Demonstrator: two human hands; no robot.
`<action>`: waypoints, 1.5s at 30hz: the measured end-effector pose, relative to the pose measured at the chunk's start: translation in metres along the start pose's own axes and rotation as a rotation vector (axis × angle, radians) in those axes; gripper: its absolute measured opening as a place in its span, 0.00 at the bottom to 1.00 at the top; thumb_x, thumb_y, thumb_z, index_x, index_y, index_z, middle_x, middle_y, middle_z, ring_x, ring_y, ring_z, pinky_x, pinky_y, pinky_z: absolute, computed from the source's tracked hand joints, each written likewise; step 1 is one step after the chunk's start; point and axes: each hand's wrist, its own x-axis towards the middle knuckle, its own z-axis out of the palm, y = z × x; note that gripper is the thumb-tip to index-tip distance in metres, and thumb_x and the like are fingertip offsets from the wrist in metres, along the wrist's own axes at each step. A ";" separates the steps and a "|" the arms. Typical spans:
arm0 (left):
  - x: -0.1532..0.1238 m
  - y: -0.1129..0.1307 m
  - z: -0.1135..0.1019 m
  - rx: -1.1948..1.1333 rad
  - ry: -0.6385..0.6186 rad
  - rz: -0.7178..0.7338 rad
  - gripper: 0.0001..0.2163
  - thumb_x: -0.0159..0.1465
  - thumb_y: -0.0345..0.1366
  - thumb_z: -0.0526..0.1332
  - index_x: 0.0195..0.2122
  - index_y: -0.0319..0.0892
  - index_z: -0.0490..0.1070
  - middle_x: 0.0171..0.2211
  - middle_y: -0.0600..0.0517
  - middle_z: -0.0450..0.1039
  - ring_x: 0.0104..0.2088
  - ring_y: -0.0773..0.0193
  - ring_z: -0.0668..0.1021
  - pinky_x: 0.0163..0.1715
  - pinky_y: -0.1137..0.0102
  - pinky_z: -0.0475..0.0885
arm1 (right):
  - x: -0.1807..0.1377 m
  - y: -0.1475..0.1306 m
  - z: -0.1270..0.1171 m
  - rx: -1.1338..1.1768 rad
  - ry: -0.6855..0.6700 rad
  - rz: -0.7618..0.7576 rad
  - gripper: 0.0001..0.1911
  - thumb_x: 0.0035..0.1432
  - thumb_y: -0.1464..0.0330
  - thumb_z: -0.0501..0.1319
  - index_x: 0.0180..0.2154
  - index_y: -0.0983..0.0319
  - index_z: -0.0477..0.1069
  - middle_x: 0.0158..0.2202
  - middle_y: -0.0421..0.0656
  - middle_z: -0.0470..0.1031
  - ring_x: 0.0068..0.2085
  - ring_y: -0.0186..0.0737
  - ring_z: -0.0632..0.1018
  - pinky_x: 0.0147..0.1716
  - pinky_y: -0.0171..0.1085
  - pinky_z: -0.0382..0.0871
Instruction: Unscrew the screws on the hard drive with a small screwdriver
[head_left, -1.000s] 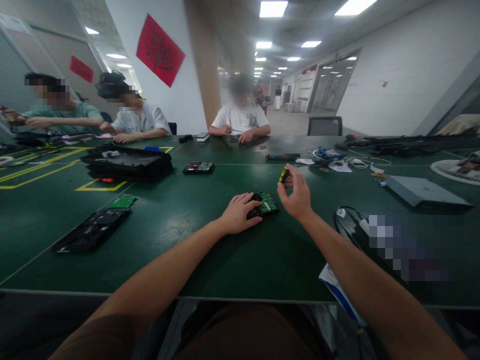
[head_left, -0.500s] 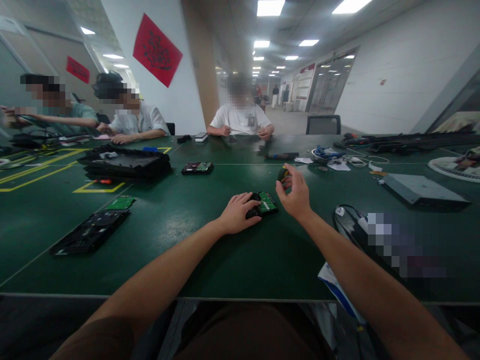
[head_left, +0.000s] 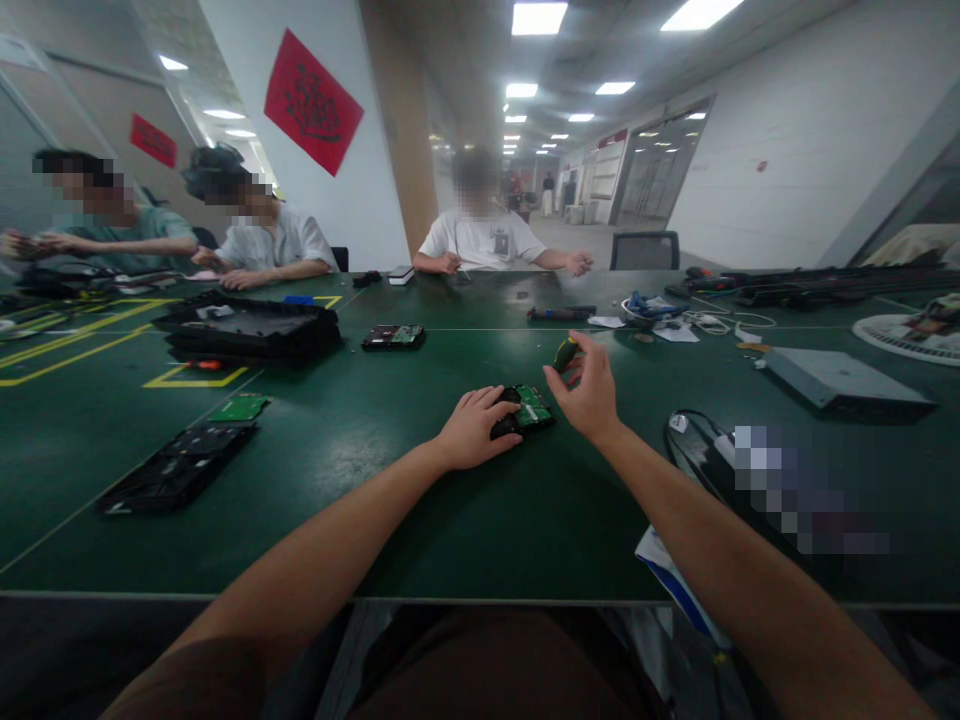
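A hard disk drive (head_left: 535, 406) with a green circuit board facing up lies on the green table in front of me. My left hand (head_left: 480, 428) grips its left side, thumb at the near edge and fingers over the top. Just right of the drive, my right hand (head_left: 586, 388) is raised, its fingers closed around the dark green and yellow handle of a screwdriver (head_left: 565, 353). The screwdriver's shaft is too faint to make out.
Another hard drive (head_left: 394, 337) lies farther off. To the left are stacked black trays (head_left: 251, 325), a green circuit board (head_left: 238, 407) and a black plastic frame (head_left: 180, 468). On the right sit a grey metal box (head_left: 847, 378) and cables (head_left: 679, 450). Co-workers sit across the table.
My right hand has turned slightly, showing more of the screwdriver handle, which now leans to the left at its lower end. My left hand and the drive stay put. The person opposite has stretched out one hand.
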 end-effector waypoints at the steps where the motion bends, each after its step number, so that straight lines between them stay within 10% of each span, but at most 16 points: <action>1: 0.000 0.000 0.000 0.001 -0.001 0.000 0.27 0.67 0.54 0.62 0.64 0.50 0.69 0.72 0.42 0.57 0.71 0.42 0.61 0.68 0.44 0.57 | 0.000 0.000 0.000 0.011 -0.009 -0.004 0.34 0.62 0.63 0.65 0.67 0.57 0.57 0.54 0.52 0.70 0.37 0.43 0.78 0.36 0.46 0.82; 18: 0.000 0.001 -0.002 0.005 0.001 0.004 0.27 0.67 0.54 0.62 0.64 0.50 0.69 0.72 0.43 0.58 0.71 0.42 0.61 0.68 0.44 0.58 | -0.002 0.005 0.002 0.003 -0.062 -0.018 0.38 0.64 0.63 0.64 0.71 0.56 0.53 0.61 0.55 0.71 0.52 0.56 0.80 0.47 0.56 0.82; 45: 0.000 -0.002 0.004 0.017 0.008 0.008 0.27 0.66 0.54 0.62 0.64 0.49 0.69 0.71 0.44 0.59 0.71 0.43 0.62 0.68 0.45 0.58 | -0.002 0.002 -0.001 0.038 -0.050 0.006 0.31 0.67 0.64 0.60 0.68 0.52 0.54 0.53 0.50 0.71 0.42 0.47 0.79 0.46 0.52 0.81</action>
